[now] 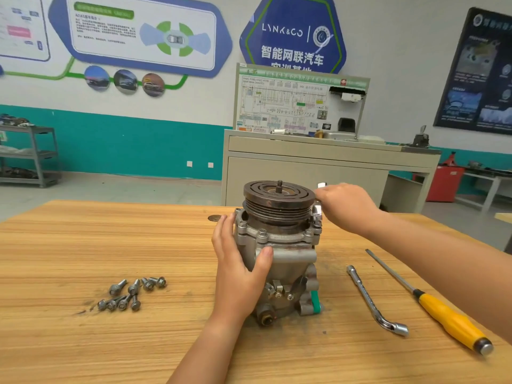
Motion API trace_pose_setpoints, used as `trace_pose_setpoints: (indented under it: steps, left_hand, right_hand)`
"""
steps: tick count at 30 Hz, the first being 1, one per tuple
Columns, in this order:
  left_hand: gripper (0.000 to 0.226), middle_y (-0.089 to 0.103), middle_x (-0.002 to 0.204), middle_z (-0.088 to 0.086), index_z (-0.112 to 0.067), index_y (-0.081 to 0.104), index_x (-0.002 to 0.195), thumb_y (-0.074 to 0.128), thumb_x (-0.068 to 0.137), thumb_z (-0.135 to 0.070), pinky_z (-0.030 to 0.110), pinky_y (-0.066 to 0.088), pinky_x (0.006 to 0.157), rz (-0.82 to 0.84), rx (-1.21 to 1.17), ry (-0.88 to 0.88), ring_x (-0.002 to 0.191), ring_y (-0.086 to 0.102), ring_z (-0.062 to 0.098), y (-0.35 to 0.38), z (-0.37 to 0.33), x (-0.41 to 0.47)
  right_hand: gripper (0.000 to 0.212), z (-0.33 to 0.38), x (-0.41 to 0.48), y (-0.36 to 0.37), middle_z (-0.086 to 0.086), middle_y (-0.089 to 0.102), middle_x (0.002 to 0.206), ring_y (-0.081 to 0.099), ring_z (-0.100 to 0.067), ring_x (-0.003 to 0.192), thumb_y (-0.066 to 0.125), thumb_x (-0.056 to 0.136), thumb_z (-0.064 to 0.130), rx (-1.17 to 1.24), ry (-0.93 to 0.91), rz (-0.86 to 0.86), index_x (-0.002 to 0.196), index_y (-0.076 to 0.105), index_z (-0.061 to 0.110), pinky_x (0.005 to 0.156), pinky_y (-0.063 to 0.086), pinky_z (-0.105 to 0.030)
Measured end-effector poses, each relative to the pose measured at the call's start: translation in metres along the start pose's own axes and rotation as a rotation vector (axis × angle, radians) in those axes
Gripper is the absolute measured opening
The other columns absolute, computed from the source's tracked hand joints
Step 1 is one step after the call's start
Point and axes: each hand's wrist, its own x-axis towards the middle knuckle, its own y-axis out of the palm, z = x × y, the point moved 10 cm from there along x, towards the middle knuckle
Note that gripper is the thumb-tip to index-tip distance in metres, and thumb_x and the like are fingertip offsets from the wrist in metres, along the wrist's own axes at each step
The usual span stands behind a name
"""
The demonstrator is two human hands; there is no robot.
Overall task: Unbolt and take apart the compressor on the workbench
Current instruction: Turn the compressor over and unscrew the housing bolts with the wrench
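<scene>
A grey metal compressor (285,261) stands upright on the wooden workbench (110,245), its dark grooved pulley (278,202) on top. My left hand (239,261) wraps around the left side of the housing, thumb across the front. My right hand (345,206) grips a chrome wrench (318,214) set down onto a bolt at the flange's right side; most of the tool is hidden by the hand. Several flange bolts (261,234) sit in the rim below the pulley.
Several loose bolts (133,293) lie in a heap left of the compressor. To the right lie an L-shaped socket wrench (371,297) and a yellow-handled screwdriver (440,311). A small round disc (214,218) lies behind. A beige training cabinet (318,167) stands beyond the bench.
</scene>
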Motion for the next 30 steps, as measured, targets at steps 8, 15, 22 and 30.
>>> trace_pose_setpoints:
  steps: [8, 15, 22, 30]
  left_hand:
    - [0.069, 0.006, 0.151, -0.012, -0.054, 0.009, 0.129, 0.043, 0.070, -0.063, -0.010, 0.011, 0.091, -0.021, -0.013, 0.017, 0.123, 0.003, -0.030, 0.001, -0.003, 0.000]
    - [0.065, 0.007, 0.150, -0.012, -0.049, 0.013, 0.131, 0.041, 0.074, -0.059, -0.011, 0.012, 0.089, -0.058, 0.008, 0.053, 0.125, 0.003, -0.029, -0.002, -0.010, -0.005]
    - [0.064, 0.009, 0.147, -0.017, -0.051, 0.012, 0.130, 0.040, 0.073, -0.060, -0.010, 0.014, 0.088, -0.058, -0.010, 0.037, 0.123, 0.007, -0.030, -0.002, -0.009, -0.005]
    - [0.063, 0.016, 0.142, -0.021, -0.054, 0.012, 0.127, 0.040, 0.071, -0.062, -0.006, 0.012, 0.094, -0.021, -0.033, -0.003, 0.127, 0.010, -0.023, 0.001, -0.004, -0.004]
  right_hand:
    - [0.024, -0.029, -0.060, -0.067, 0.006, 0.046, 0.059, 0.047, -0.018, 0.056, 0.031, 0.098, 0.025, 0.444, 0.227, -0.122, 0.111, 0.048, 0.013, 0.051, 0.032, -0.032]
    - [0.029, -0.010, -0.099, -0.055, 0.007, 0.050, 0.072, 0.050, -0.012, 0.066, 0.026, 0.100, 0.029, 0.108, 0.198, 0.327, 0.124, 0.041, 0.027, 0.056, 0.043, -0.027]
    - [0.023, 0.003, -0.090, -0.050, 0.005, 0.038, 0.061, 0.037, -0.011, 0.051, 0.039, 0.095, 0.016, -0.185, 0.097, 0.384, 0.117, 0.040, 0.018, 0.043, 0.029, -0.022]
    - [0.021, 0.013, -0.090, -0.045, 0.002, 0.033, 0.057, 0.032, -0.011, 0.045, 0.038, 0.093, 0.009, -0.343, 0.008, 0.426, 0.114, 0.040, 0.009, 0.038, 0.026, -0.022]
